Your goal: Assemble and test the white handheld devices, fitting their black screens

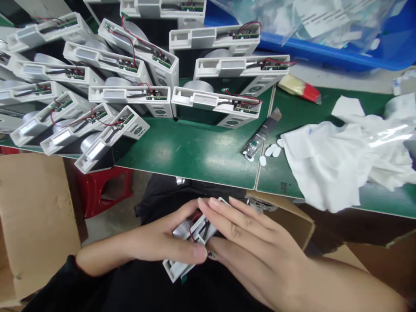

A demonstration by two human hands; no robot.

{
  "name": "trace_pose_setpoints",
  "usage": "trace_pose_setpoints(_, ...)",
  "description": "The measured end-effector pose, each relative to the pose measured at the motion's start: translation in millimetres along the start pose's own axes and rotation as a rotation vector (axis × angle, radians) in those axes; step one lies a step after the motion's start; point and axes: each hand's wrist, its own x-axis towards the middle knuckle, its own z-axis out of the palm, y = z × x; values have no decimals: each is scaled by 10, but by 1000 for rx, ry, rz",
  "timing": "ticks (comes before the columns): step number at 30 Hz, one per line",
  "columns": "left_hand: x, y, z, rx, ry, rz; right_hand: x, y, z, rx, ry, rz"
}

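Above my lap I hold a white electronic device point(175, 269) tilted, its narrow side facing up. Bare wires and a ribbed round silvery part point(182, 229) show on it. My left hand point(162, 242) is closed round the device, thumb pressed along its upper edge. My right hand point(260, 247) lies over the device's other end, long fingers nearly straight and together, the thumb side bent in beneath them. Those fingers cover much of the device. A tiny green and white piece point(212, 255) shows by the right hand; I cannot make out what it is.
Several similar white devices point(216, 104) stand on the green table point(182, 149). A grey box cutter point(261, 134), small white oval pads point(272, 151), a red-and-cream packet point(300, 89) and white cloths point(325, 160) lie right. Around are a blue bin point(325, 56), red stool point(92, 195) and cardboard box point(35, 225).
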Motion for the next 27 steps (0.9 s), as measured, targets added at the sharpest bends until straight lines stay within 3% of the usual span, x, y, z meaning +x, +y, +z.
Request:
trace_pose_setpoints(3, 4, 34, 9, 39, 43, 49, 21, -51, 28, -23, 19, -7)
trace_pose_setpoints(7, 6, 21, 43, -7, 57, 6, 68, -91, 43, 22, 15, 19)
trace_pose_setpoints(17, 68, 56, 56, -110, -62, -61, -21, -109, 78, 57, 21, 13)
trace_pose_setpoints(27, 73, -93, 35, -157, -109, -38, -70, -123, 99, 119, 9, 35)
